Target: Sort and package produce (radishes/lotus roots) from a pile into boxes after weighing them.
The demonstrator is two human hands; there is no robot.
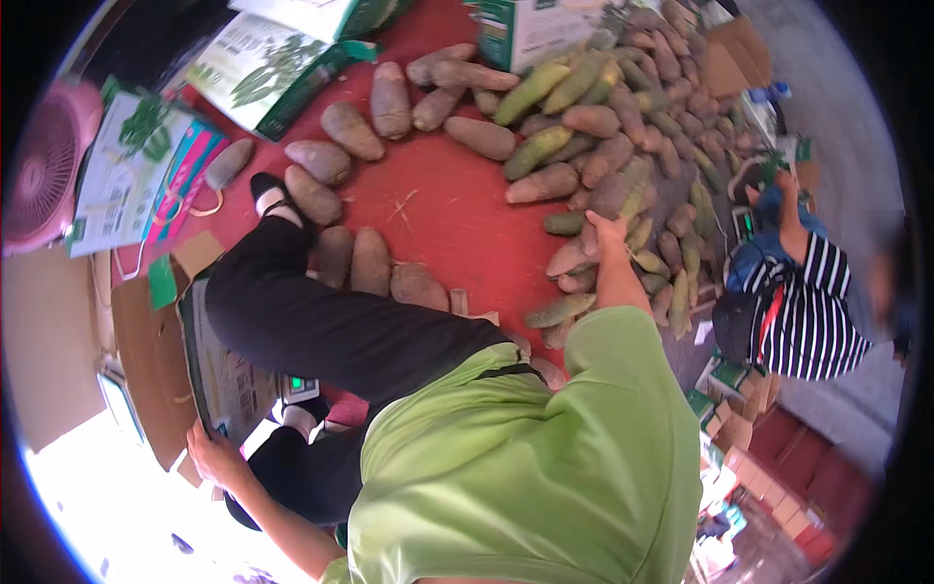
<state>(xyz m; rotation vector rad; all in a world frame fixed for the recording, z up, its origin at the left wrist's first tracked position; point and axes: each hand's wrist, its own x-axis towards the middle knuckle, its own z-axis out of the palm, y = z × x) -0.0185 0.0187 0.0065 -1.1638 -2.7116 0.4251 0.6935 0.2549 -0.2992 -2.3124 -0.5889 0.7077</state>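
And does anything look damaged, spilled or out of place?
Nothing looks plainly spilled or damaged near the left hand at the open carton or the right hand at the tuber heap. Mildly odd: one brown tuber lies beside a printed carton, set apart from the curved row of tubers.

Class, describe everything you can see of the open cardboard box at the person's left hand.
The cardboard box has plain brown flaps, the broadest spread outward, and a greyish-green printed side. It stands open beside the person's legs. The left hand touches its near edge; a scale's lit green display shows close by. Its contents are hidden.
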